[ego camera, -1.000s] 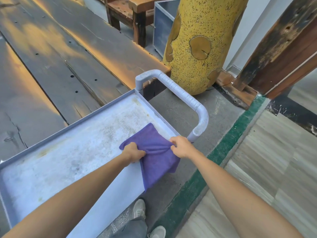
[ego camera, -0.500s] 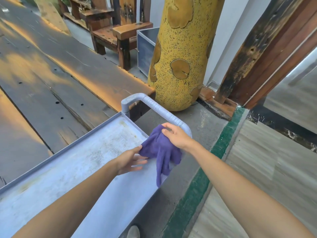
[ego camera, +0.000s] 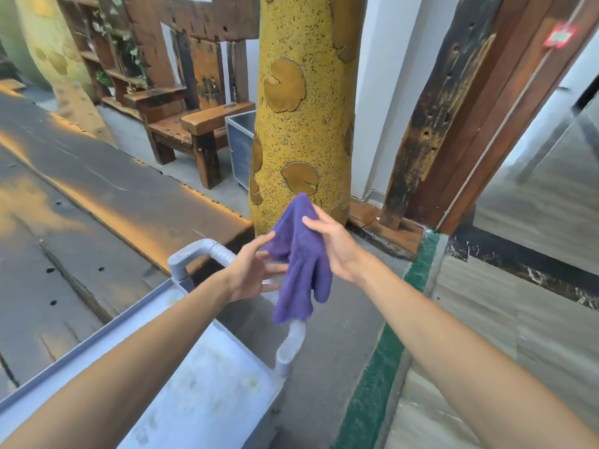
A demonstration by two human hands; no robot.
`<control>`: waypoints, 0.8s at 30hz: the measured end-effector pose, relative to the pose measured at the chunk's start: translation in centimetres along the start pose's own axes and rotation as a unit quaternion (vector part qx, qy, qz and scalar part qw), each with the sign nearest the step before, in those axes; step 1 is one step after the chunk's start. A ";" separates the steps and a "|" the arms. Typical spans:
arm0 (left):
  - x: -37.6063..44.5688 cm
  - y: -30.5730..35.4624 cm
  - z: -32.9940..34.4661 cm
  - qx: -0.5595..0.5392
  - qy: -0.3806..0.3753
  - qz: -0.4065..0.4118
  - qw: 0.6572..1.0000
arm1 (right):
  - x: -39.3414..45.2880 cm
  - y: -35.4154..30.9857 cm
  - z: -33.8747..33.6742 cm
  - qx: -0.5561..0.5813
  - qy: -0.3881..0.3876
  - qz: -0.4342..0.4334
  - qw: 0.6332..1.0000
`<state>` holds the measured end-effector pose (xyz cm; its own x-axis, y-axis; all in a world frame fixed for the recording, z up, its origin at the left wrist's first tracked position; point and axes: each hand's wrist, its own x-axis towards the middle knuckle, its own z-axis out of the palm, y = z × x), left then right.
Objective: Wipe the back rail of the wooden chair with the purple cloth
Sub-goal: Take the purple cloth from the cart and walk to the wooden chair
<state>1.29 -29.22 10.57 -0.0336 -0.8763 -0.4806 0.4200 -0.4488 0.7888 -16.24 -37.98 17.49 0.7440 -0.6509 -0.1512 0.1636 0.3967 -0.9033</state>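
My right hand holds the purple cloth up in the air above the cart handle, and the cloth hangs down bunched from its fingers. My left hand is beside it with fingers spread and straight, its fingertips at the cloth's left edge. The wooden chair stands at the back, past the long table, with its dark back rail across the top and a thick armrest facing me.
A grey cart with a looped handle is just below my arms. A long dark wooden table fills the left. A yellow speckled pillar, a grey bin and a wooden door frame stand ahead.
The cloth has been lifted off the cart tray into the air by my right hand. My left hand let go and opened. The view has tilted up, bringing the chair into sight.
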 end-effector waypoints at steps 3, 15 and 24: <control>4.8 1.4 4.5 -0.012 0.003 0.032 0.999 | 1.5 -3.4 -4.3 -0.004 -0.032 -0.005 0.999; 18.9 6.0 9.0 -0.010 0.093 0.068 0.993 | 10.9 -9.7 -19.0 -0.116 0.050 -0.008 0.992; 30.4 12.8 3.7 0.098 0.242 0.053 0.964 | 25.3 -10.0 -28.1 -0.388 0.077 0.083 0.915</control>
<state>2.32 -62.24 7.45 0.4464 -0.7557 -0.4792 0.2175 -0.4278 0.8773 -17.31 -76.61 11.40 0.6064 -0.7312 -0.3124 -0.4964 -0.0412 -0.8671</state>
